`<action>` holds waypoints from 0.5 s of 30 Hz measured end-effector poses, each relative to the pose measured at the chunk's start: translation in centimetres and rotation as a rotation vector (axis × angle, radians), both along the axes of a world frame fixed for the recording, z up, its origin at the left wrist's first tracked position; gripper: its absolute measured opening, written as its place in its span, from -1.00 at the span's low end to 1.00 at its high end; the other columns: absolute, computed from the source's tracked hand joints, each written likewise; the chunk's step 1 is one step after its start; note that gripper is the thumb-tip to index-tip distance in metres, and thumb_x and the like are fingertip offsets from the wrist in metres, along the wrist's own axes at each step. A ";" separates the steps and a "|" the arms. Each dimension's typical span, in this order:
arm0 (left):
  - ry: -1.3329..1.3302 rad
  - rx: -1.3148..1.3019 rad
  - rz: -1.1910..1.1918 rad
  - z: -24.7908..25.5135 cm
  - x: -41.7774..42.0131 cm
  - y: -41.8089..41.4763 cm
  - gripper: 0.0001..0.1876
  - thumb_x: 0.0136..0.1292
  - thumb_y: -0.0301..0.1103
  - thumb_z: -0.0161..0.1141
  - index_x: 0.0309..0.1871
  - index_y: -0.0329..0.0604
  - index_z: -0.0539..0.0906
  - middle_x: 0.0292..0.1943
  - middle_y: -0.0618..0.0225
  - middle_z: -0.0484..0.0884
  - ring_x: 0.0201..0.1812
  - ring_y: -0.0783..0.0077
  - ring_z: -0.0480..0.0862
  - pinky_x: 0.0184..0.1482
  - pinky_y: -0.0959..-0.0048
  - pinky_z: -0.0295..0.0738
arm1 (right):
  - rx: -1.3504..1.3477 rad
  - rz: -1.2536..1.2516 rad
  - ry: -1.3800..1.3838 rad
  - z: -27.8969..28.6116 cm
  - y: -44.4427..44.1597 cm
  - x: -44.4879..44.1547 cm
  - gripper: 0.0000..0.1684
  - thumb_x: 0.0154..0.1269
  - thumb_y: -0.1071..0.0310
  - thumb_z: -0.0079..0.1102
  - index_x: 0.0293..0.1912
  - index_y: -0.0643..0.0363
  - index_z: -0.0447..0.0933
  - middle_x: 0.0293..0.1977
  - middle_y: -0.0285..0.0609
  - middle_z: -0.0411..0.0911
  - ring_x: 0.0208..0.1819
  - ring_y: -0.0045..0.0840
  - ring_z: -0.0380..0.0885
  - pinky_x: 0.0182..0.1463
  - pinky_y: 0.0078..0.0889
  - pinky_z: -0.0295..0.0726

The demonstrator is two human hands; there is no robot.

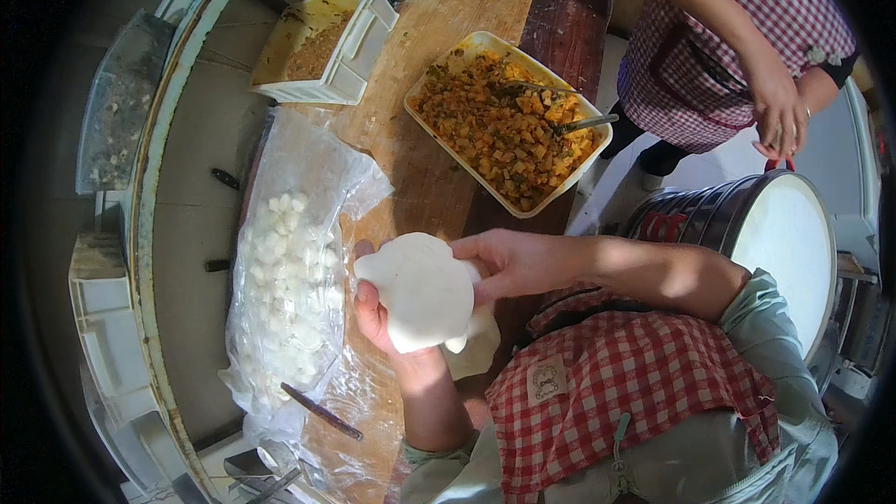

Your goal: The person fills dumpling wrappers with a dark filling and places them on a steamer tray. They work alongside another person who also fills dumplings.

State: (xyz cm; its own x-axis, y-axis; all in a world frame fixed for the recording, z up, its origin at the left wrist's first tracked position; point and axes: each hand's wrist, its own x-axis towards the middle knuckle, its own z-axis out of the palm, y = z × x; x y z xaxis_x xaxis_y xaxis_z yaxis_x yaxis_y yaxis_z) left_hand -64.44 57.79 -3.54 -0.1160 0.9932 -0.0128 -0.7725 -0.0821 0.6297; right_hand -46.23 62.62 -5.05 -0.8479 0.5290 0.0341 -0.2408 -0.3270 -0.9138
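A flat round dough wrapper [427, 290] lies across my left hand [374, 318], whose fingers and thumb show at its left edge. My right hand [500, 262] pinches its right edge between thumb and fingers. More flattened dough [476, 350] shows below, partly hidden by the held piece. Many small white dough pieces [287, 294] lie beneath clear plastic film at the left of the wooden work table [371, 392]. Beyond my hands a cream tray [514, 210] holds diced orange filling [511, 126] with two metal utensils in it.
A white bin [343, 91] of brownish filling stands at the table's upper left. A dark stick [322, 411] lies on the film. At right, a co-worker in a checked apron [707, 49] stands behind a large round steamer [784, 252], hands above its red handle.
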 end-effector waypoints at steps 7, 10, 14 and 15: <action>0.183 -0.069 -0.091 -3.1 -4.4 -0.7 -0.72 0.25 -0.43 0.24 0.01 -0.17 0.49 -0.04 0.20 0.62 -0.03 0.29 0.65 -0.01 0.33 0.63 | 0.017 -0.091 -0.304 -0.3 0.0 6.3 -0.62 0.37 0.28 0.22 0.06 0.30 0.47 -0.20 -0.30 0.59 -0.13 -0.73 0.49 -0.01 -0.56 0.50; 0.191 -0.168 -0.101 -4.5 -3.7 -1.1 -0.82 0.29 -0.54 0.16 -0.06 -0.20 0.50 -0.10 0.28 0.61 -0.13 0.47 0.63 -0.07 0.47 0.59 | 0.032 -0.161 -0.351 -0.6 -0.1 6.7 -0.67 0.37 0.31 0.20 0.03 0.29 0.48 -0.19 -0.31 0.58 -0.14 -0.73 0.49 -0.02 -0.55 0.51; 0.460 -0.317 -0.190 -5.0 -2.7 -0.5 -0.83 0.33 -0.54 0.14 -0.04 -0.21 0.51 -0.13 0.31 0.61 -0.15 0.54 0.61 -0.12 0.51 0.55 | -0.091 -0.265 -0.336 -1.9 -0.5 5.8 -0.66 0.34 0.31 0.15 0.01 0.33 0.49 -0.22 -0.22 0.59 -0.17 -0.64 0.51 -0.04 -0.46 0.52; 0.702 -0.343 -0.290 -6.5 -3.2 -0.2 -0.77 0.35 -0.48 0.16 0.04 -0.23 0.49 -0.10 0.31 0.60 -0.15 0.57 0.60 -0.09 0.53 0.53 | -0.045 -0.280 -0.359 -2.5 -0.7 5.5 -0.66 0.34 0.31 0.14 0.01 0.34 0.49 -0.22 -0.21 0.60 -0.17 -0.63 0.51 -0.05 -0.45 0.52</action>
